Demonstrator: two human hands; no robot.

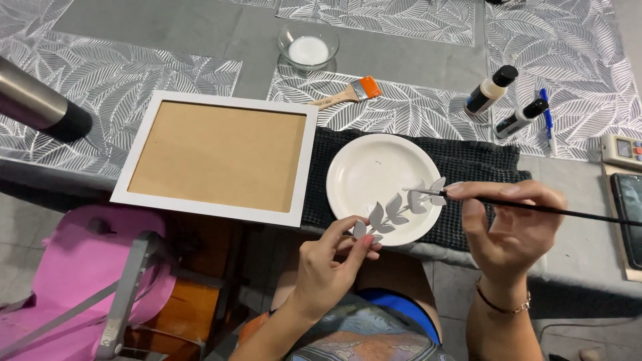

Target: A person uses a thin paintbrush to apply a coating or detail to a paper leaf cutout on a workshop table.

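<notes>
Grey table (200,27) with silver leaf-pattern placemats (114,77), dark cloth (481,164) under round white plate (364,167). Left hand (331,267) pinches grey cut-out leaf sprig (398,210) over the plate's near edge; right hand (511,227) closed on thin black paintbrush (568,212), tip on sprig. White-rimmed frame (217,157) beside plate; pink chair (80,267) below.

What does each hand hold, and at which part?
The left hand pinches the grey leaf sprig at its lower stem end. The right hand holds the thin black paintbrush near its front part.
</notes>
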